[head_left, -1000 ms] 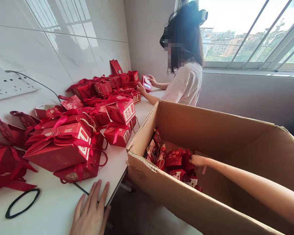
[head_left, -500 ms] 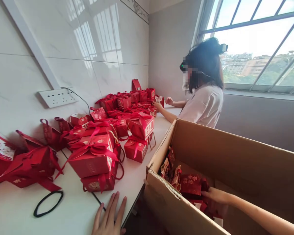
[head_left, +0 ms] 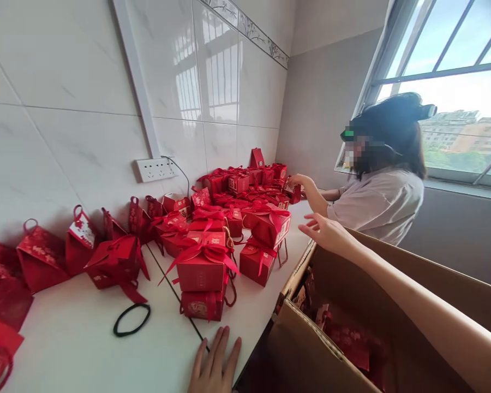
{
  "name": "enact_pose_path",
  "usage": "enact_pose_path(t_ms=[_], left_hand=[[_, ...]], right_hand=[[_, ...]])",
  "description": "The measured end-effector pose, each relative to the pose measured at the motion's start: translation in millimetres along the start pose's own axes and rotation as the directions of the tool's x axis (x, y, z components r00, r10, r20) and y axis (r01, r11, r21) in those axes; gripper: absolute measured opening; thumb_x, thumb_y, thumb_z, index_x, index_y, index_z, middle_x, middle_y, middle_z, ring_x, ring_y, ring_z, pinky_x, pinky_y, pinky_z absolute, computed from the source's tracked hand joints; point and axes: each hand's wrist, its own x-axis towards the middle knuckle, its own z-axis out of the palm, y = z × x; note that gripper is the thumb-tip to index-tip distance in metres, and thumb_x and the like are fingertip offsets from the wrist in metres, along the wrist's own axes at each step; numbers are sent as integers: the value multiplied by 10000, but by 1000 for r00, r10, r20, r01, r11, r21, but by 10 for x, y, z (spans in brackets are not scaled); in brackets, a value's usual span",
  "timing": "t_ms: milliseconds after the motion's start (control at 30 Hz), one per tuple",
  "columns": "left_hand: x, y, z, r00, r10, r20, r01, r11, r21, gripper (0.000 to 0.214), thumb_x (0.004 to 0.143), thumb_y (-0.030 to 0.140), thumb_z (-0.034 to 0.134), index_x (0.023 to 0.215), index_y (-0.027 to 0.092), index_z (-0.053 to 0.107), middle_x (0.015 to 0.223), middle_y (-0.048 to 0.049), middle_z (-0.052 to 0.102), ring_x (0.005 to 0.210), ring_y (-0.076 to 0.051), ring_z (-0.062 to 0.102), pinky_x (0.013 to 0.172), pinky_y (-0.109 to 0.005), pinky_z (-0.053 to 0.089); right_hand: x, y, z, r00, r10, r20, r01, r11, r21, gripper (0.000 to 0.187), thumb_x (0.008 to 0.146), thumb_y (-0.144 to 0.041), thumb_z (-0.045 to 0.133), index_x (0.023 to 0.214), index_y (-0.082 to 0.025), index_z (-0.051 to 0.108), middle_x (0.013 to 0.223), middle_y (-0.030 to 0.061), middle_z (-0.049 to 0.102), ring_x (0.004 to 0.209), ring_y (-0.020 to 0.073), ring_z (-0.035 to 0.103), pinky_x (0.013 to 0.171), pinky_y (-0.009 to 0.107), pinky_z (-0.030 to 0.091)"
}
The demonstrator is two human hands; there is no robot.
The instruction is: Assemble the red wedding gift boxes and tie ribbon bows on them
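Observation:
My left hand lies flat and open on the white table near its front edge, just below a stack of red gift boxes. My right hand is raised above the far rim of the cardboard box, fingers spread, holding nothing. It hovers close to a red ribboned box on the table. Flat red packets lie inside the cardboard box.
Many red ribboned gift boxes and bags crowd the table along the tiled wall. A black hair band lies on the table. A wall socket has a cable. Another person works at the far end by the window.
My right hand has come up out of the cardboard box, empty, and now hangs above its rim. The view has swung upward and left. My left hand stays flat on the table.

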Motion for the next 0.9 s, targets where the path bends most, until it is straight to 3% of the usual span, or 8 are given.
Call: enact_pose_path(t_ms=[133, 300, 400, 467, 533, 633, 733, 900], left_hand=[[-3, 8, -2, 1000, -18, -16, 17, 1000, -22, 575, 783, 205, 590, 1335, 284, 446, 1303, -84, 578, 1211, -250, 531, 994, -424, 417], [5, -1, 26, 996, -28, -89, 23, 998, -56, 422, 846, 292, 564, 1266, 292, 522, 1250, -82, 616, 1183, -220, 553, 987, -385, 412], [15, 5, 24, 997, -41, -68, 33, 993, -111, 497, 786, 362, 633, 1263, 278, 521, 1253, -99, 611, 1173, -250, 559, 981, -412, 413], [19, 12, 26, 997, -54, -55, 46, 988, -148, 565, 733, 387, 677, 1263, 280, 512, 1253, -100, 609, 1161, -264, 567, 970, -427, 422], [17, 17, 36, 997, -62, -50, 53, 986, -156, 586, 714, 360, 686, 1265, 291, 500, 1259, -89, 606, 1159, -260, 565, 969, -427, 425], [10, 20, 50, 998, -54, -44, 48, 991, -121, 587, 723, 273, 655, 1283, 290, 480, 1275, -85, 593, 1176, -254, 549, 982, -425, 409], [16, 14, 37, 998, -46, -40, 41, 992, -120, 593, 720, 304, 654, 1286, 282, 479, 1286, -88, 582, 1184, -263, 539, 986, -421, 397], [42, -34, 2, 997, -5, -74, -3, 995, -98, 598, 732, 393, 649, 1288, 266, 472, 1272, -90, 593, 1171, -251, 548, 967, -402, 402]], right_hand=[[274, -343, 293, 988, -139, -65, 141, 990, 29, 909, 711, -604, 604, 1417, -160, 242, 1467, 195, 289, 1325, 350, 374, 1067, 457, 336], [381, -393, 547, 998, -65, 23, 64, 996, 56, 821, 718, -499, 627, 1392, -161, 300, 1346, 205, 370, 1177, 360, 520, 1011, 476, 391], [358, -337, 565, 998, 11, -67, 12, 943, 333, 803, 674, -489, 659, 1339, -177, 332, 1303, 176, 413, 1202, 325, 490, 1014, 451, 403], [320, -301, 530, 996, 93, -15, -60, 752, 656, 714, 677, -499, 642, 1269, -219, 359, 1250, 131, 486, 1150, 289, 531, 961, 430, 460], [275, -270, 472, 987, 130, 97, -153, 548, 822, 510, 756, -542, 513, 1147, -232, 409, 1125, 100, 572, 1036, 254, 600, 877, 400, 517], [194, -237, 375, 949, 191, 250, -302, 336, 892, 385, 834, -567, 303, 901, -218, 452, 904, 94, 621, 914, 226, 637, 823, 358, 537], [87, -239, 291, 900, 238, 365, -394, 87, 915, 320, 852, -529, 359, 814, -224, 449, 792, 61, 606, 820, 188, 633, 813, 317, 535], [-139, -348, 207, 870, 251, 424, -421, -69, 905, 245, 877, -431, 428, 855, -207, 526, 749, 47, 627, 701, 164, 618, 708, 295, 553]])
